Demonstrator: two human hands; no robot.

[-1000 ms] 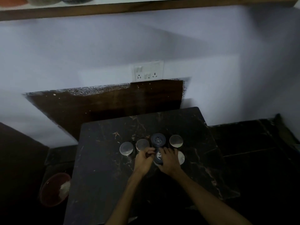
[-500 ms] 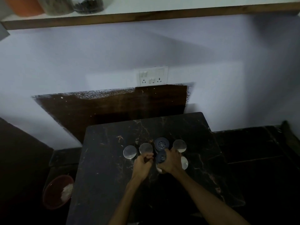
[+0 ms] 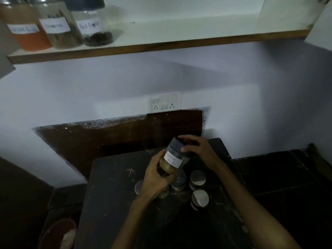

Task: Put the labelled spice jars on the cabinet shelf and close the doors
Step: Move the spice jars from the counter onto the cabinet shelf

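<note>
Both hands hold a labelled spice jar (image 3: 172, 159) tilted above the dark table (image 3: 111, 203): the left hand (image 3: 156, 178) grips its base, the right hand (image 3: 199, 150) curls over its dark lid. Silver-lidded jars (image 3: 197, 178) stand directly beneath. Three labelled jars (image 3: 55, 27) occupy the cabinet shelf (image 3: 161, 44) at upper left.

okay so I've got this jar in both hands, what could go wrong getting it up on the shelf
The lifted jar is tilted, with the right hand on its dark lid and the left hand round its base; it could slip. It hangs right over the steel-lidded jars on the table. The shelf sits high, so it is a stretch.
</note>
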